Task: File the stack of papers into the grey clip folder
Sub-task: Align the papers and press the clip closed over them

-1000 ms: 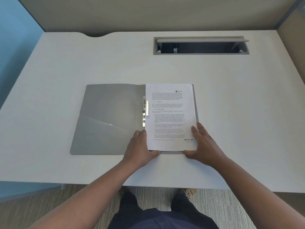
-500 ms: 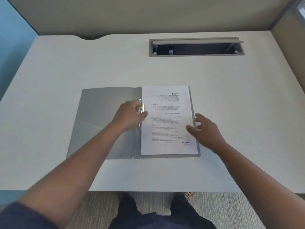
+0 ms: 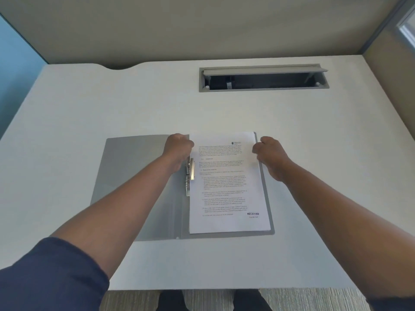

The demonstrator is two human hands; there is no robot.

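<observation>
Folder (image 3: 139,176) open on desk (image 3: 89,104); papers (image 3: 226,189) on right half; hands (image 3: 178,147) (image 3: 269,153) at papers' top corners.

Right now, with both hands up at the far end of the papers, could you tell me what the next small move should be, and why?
Probably nudge the stack of papers left, so its edge slides under the metal clip. The left hand and right hand are at its far corners. It already lies on the right leaf of the open grey clip folder, beside the clip. Whether the clip holds it, I cannot tell.
</observation>
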